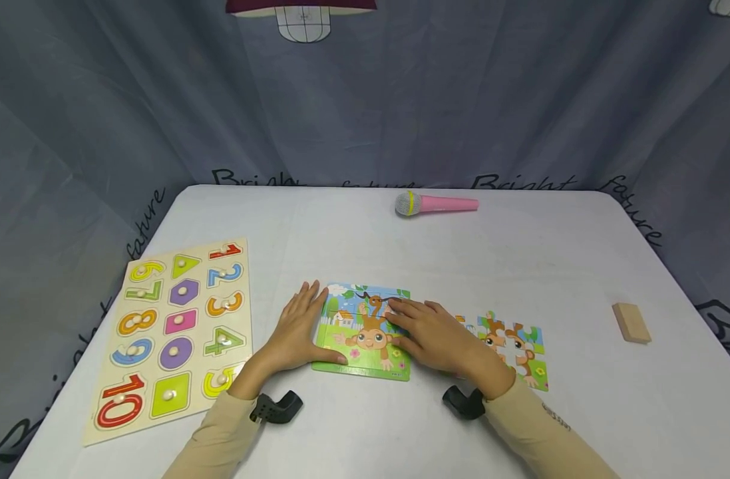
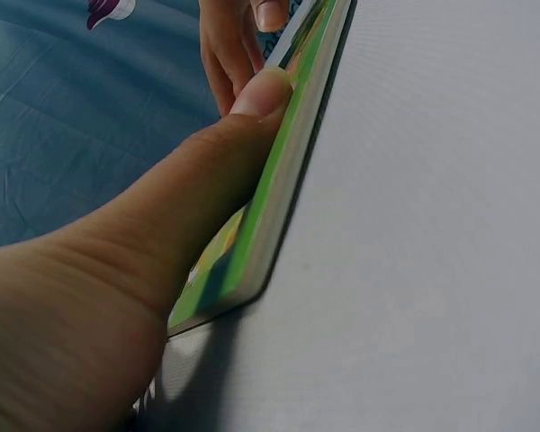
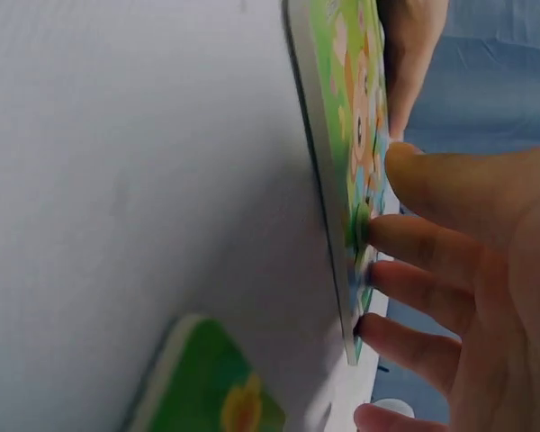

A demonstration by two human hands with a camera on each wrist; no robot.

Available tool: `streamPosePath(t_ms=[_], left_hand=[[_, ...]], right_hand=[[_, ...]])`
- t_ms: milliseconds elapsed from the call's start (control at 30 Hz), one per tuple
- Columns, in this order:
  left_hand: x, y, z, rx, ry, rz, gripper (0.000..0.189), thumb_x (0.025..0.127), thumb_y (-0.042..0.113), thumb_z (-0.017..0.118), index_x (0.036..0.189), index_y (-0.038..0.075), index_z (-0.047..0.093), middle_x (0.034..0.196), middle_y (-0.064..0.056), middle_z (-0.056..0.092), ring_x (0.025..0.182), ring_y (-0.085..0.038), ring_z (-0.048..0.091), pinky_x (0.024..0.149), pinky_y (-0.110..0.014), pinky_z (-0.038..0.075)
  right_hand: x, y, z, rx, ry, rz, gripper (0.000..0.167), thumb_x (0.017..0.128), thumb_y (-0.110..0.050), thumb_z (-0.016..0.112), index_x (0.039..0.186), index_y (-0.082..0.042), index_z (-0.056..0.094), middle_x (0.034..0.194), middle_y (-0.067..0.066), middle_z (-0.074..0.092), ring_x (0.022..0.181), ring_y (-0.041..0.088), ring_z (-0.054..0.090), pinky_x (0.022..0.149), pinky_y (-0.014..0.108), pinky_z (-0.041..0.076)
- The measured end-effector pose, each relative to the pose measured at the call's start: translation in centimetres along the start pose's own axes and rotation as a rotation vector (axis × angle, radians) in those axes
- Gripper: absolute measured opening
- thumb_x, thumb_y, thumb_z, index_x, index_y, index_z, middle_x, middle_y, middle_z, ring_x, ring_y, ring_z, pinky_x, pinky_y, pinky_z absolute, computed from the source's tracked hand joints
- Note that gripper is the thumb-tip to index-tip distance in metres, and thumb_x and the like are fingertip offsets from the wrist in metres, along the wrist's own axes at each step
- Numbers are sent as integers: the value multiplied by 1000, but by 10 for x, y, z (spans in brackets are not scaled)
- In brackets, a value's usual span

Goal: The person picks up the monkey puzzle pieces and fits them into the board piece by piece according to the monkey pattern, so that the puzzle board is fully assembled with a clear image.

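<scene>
**Two hands frame a monkey puzzle**

The monkey puzzle (image 1: 365,338) lies flat on the white table (image 1: 341,239), between the person's two hands. The left hand (image 1: 293,336) is spread, its fingers along the puzzle's left edge and its thumb over the lower left corner. The right hand (image 1: 433,336) has its fingers extended and slightly apart, the tips touching the puzzle's right side; whether they also pinch a piece, the pictures cannot tell.

A sideways push from those fingertips could knock a piece out of line. The right wrist, so near the loose pieces (image 1: 525,346), could scatter them with a careless sweep. Should the left thumb ease off, the puzzle might slide.

Counted outward: one puzzle; at least two loose pieces, the full number being hidden by the right hand; two black wrist devices (image 1: 277,407); one number board (image 1: 201,313) at the left, bearing ten numbers and five shapes; one pink microphone (image 1: 439,204) at the back; one wooden block (image 1: 631,322) far right.
</scene>
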State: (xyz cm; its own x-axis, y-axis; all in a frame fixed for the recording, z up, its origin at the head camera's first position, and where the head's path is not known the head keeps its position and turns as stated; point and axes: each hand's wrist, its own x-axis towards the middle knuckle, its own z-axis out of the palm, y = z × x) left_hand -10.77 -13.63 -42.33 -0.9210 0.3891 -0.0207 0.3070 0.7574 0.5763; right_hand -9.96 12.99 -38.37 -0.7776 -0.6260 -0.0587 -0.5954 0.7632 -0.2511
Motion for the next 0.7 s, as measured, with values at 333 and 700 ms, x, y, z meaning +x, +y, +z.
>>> streamPosePath(t_ms=[333, 700], left_hand=[[-1, 0, 0, 6, 2, 3, 124, 51, 58, 79, 145, 5, 18, 153, -13, 9, 142, -29, -1, 114, -49, 5], [0, -1, 0, 9, 4, 10, 123, 51, 58, 79, 145, 6, 18, 153, -13, 9, 142, -30, -1, 114, -49, 5]], right_hand=[[2, 2, 6, 11, 31, -8, 50, 90, -40, 51, 131, -11, 49, 142, 7, 40, 131, 26, 38, 103, 50, 33], [-1, 3, 11, 33, 53, -6, 53, 89, -39, 53, 134, -11, 46, 144, 6, 37, 133, 25, 35, 101, 50, 35]])
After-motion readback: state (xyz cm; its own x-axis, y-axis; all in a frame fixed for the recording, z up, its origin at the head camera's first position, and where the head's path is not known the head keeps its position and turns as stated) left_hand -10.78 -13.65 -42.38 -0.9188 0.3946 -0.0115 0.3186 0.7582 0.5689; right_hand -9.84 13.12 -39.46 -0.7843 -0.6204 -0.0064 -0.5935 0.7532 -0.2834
